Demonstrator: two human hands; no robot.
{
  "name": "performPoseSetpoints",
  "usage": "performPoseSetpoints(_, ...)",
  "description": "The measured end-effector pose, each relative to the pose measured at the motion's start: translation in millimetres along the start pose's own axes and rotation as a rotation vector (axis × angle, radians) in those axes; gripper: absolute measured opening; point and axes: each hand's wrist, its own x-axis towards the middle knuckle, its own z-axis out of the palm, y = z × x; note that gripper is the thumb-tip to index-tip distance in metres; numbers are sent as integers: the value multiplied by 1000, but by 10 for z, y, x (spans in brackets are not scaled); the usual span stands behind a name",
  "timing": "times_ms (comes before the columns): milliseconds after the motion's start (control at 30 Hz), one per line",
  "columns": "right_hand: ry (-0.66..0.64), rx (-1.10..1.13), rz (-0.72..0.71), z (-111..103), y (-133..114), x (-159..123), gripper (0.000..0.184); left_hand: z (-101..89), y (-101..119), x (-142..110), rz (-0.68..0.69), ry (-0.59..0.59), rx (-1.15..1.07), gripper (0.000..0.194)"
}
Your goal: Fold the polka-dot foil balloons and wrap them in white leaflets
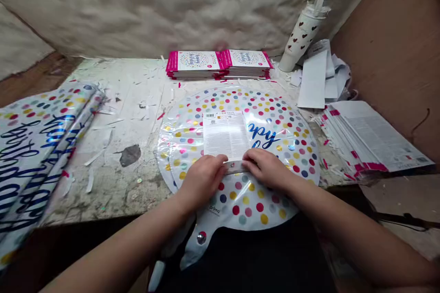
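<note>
A round foil balloon (271, 210), flat and white with coloured dots and blue lettering, lies in front of me over the table's front edge. Its tail hangs down at the lower left. On top of it is a white card (225, 135) with small print and a barcode. My left hand (202, 178) is closed at the card's lower left corner, fingers pinched together. At the lower right corner my right hand (263, 167) pinches likewise. Between them runs a narrow greyish strip (236, 167) along the card's bottom edge; whether it is a fold or a separate piece I cannot tell.
Two stacks of pink-and-white packets (197, 62) stand at the back. More dotted foil balloons (41, 137) lie at the left. On the right are fanned printed cards (374, 137), white paper strips (312, 80) and a tilted tumbler (302, 36) with hearts. Paper scraps litter the worn table (137, 100).
</note>
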Motion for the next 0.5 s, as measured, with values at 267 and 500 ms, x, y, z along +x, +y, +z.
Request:
performPoseSetpoints(267, -124, -372, -365, 24, -16, -31, 37, -107, -287, -191, 248, -24, 288, 39)
performPoseSetpoints(500, -76, -730, -277, 12, -290, -113, 43, -446, 23, -324, -404, -392, -566, 22)
